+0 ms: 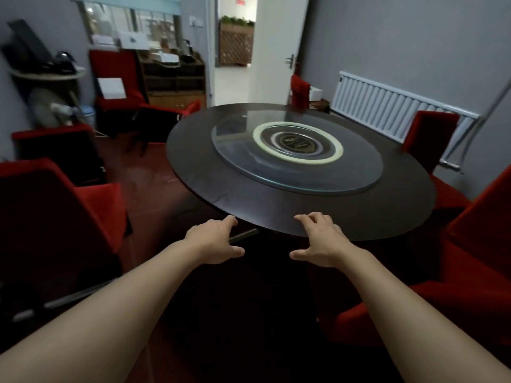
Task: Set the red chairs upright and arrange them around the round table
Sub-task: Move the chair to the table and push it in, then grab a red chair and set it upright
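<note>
A dark round table (249,200) with a glass turntable (297,150) fills the middle of the view. My left hand (214,241) and my right hand (318,239) reach forward, fingers apart and holding nothing, just at the table's near edge. Red chairs stand around: one at the near left (55,200), one at the near right (470,261), one at the far right (431,139) by the radiator. Another red chair (168,111) lies tipped beyond the table's left side. One more (300,91) sits by the door.
A red armchair (113,78) with a white box stands against the far wall beside a wooden shelf unit (174,76). A white radiator (387,106) lines the right wall. The doorway (235,51) is open behind the table. A cluttered stand (47,76) occupies the left corner.
</note>
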Demonstrator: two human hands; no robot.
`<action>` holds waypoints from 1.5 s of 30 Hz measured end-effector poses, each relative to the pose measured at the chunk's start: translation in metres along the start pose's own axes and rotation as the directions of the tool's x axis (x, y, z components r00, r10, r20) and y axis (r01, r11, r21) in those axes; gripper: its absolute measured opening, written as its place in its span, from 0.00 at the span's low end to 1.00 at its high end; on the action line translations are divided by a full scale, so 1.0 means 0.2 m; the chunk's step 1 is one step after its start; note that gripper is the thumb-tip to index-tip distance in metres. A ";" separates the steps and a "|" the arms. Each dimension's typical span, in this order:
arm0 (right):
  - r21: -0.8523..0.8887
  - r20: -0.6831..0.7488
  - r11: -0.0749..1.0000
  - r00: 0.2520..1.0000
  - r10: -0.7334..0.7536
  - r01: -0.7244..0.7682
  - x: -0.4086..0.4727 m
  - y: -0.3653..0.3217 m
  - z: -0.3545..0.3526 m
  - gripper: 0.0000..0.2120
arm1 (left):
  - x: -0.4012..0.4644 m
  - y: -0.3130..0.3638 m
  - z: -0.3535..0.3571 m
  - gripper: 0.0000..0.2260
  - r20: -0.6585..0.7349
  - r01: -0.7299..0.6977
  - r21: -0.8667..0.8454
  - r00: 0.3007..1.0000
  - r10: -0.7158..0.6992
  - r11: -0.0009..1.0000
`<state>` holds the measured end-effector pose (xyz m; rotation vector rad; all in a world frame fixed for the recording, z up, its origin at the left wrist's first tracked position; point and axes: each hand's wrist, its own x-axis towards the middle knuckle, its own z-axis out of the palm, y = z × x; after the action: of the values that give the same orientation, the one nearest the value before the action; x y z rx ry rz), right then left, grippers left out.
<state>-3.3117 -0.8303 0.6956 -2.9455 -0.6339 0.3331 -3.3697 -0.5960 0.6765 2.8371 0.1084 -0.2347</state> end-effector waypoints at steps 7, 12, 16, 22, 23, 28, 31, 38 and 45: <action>-0.037 0.012 0.983 0.983 -0.181 0.182 0.32 -0.45 0.01 0.40 | -0.06 -0.44 -0.12 0.32 -0.027 0.153 -0.076 0.987 -0.156 0.985; -0.039 0.022 0.961 0.962 -0.273 0.274 0.58 -0.69 0.03 0.41 | 0.00 -0.69 -0.18 0.32 -0.041 0.213 -0.096 0.975 -0.218 0.972; -0.019 0.038 0.943 0.943 -0.332 0.333 0.85 -0.87 0.06 0.42 | 0.16 -0.90 -0.24 0.32 -0.047 0.270 -0.091 0.960 -0.275 0.958; -0.029 0.041 0.911 0.911 -0.410 0.411 1.39 -1.12 0.03 0.43 | 0.50 -1.21 -0.43 0.32 -0.076 0.361 -0.089 0.927 -0.367 0.929; -0.026 0.045 0.907 0.907 -0.418 0.419 1.45 -1.16 0.02 0.43 | 0.53 -1.24 -0.46 0.32 -0.075 0.376 -0.081 0.921 -0.381 0.923; -0.004 0.059 0.876 0.875 -0.481 0.482 1.85 -1.37 0.00 0.45 | 0.76 -1.48 -0.60 0.32 -0.092 0.448 -0.091 0.886 -0.455 0.890; -0.007 0.063 0.860 0.858 -0.510 0.511 2.04 -1.49 -0.02 0.46 | 0.86 -1.61 -0.66 0.32 -0.093 0.480 -0.106 0.867 -0.489 0.871; -0.035 0.079 0.836 0.835 -0.545 0.548 2.52 -1.76 -0.05 0.47 | 1.18 -2.00 -0.77 0.33 -0.088 0.510 -0.136 0.848 -0.523 0.850; -0.061 0.068 0.815 0.817 -0.572 0.576 3.15 -2.16 -0.10 0.46 | 1.60 -2.58 -0.97 0.33 -0.081 0.526 -0.162 0.836 -0.543 0.835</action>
<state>-2.9178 -0.1768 0.6619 -2.6336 -1.5200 0.3119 -3.0761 -0.0311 0.6603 2.6175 0.9210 -0.1563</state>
